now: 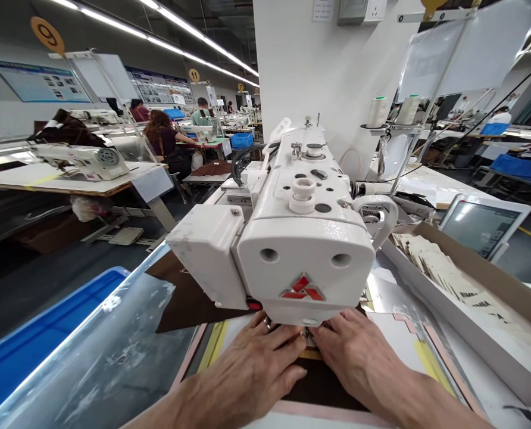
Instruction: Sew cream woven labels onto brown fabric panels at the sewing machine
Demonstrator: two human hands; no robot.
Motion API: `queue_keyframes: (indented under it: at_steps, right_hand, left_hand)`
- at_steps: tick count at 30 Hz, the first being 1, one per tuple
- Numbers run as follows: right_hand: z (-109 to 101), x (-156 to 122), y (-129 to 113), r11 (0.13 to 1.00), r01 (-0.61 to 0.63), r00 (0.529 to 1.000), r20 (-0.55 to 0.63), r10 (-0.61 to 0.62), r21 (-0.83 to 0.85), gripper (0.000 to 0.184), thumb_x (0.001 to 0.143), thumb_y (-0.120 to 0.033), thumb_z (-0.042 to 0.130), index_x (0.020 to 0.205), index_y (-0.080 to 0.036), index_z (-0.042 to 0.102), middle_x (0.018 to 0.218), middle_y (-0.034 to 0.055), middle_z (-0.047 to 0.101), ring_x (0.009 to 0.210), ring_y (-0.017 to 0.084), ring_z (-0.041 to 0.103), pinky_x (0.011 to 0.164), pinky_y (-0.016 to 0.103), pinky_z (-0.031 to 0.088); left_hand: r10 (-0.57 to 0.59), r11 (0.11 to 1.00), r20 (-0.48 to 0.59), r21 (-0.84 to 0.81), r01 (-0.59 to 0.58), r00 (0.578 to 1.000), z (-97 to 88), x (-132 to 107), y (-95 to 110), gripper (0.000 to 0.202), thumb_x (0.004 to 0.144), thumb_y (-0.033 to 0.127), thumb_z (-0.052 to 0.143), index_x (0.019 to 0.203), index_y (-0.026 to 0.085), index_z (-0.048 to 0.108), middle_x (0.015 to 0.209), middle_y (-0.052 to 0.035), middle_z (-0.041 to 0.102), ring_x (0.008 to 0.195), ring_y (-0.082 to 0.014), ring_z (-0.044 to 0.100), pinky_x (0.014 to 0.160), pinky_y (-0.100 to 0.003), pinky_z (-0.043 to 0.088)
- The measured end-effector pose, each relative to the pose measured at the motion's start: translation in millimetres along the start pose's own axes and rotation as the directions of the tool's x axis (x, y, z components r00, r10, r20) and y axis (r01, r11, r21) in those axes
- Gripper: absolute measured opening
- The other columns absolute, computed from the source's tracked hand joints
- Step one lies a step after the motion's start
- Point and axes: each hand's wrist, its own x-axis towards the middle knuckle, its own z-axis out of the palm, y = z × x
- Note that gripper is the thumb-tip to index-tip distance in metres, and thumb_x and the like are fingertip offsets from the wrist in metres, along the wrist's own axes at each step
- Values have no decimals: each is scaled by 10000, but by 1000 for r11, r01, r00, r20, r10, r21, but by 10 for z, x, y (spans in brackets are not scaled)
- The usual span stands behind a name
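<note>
In the head view a white sewing machine [305, 268] with a red three-diamond badge fills the middle. Below its head lies a dark brown piece of fabric [325, 387]. My left hand [263, 360] presses on the fabric from the left, fingers stretched forward and a ring on one of them. From the right, my right hand [355, 345] rests on it too, fingers extended and close to the left fingertips. Both hands' foremost fingertips are partly hidden under the machine head, as is the needle. More brown fabric [187, 298] spreads behind at the left.
A long box [453, 322] of pale printed labels stands at the right, beside a tablet-like screen [480, 223]. Two thread cones [377, 112] sit on a stand behind. At the lower left is a blue bin [64, 333]. Other people work at machines farther back.
</note>
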Motion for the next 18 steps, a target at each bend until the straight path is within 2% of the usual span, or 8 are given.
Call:
queue_keyframes:
  at_steps: [6, 11, 18]
  right_hand:
    - [-113, 111, 27, 1000, -1, 990, 143, 4, -20, 136, 938, -97, 631, 989, -216, 672, 955, 55, 674, 827, 228, 610, 738, 350, 464]
    - [-157, 150, 51, 999, 30, 985, 170, -27, -17, 119, 1002, -161, 581, 925, -218, 650, 943, 51, 669, 776, 201, 614, 675, 316, 445]
    - [-135, 166, 98, 999, 36, 976, 215, -41, 29, 166, 1019, -162, 536, 907, -218, 645, 1044, 69, 692, 806, 199, 634, 651, 304, 469]
  left_hand:
    - [-17, 1000, 13, -25, 17, 1000, -11, 5, 14, 275, 1012, 312, 689, 1274, 247, 637, 1275, -15, 702, 1202, -247, 647, 1109, -389, 457]
    - [-26, 997, 24, -71, 28, 999, -64, 28, 34, 245, 999, 314, 708, 1231, 259, 653, 1240, -9, 704, 1199, -235, 640, 1069, -359, 481]
    - [-38, 998, -10, -42, 37, 999, -4, -12, 31, 302, 1005, 331, 697, 1295, 274, 639, 1249, -23, 698, 1149, -262, 663, 1083, -450, 474]
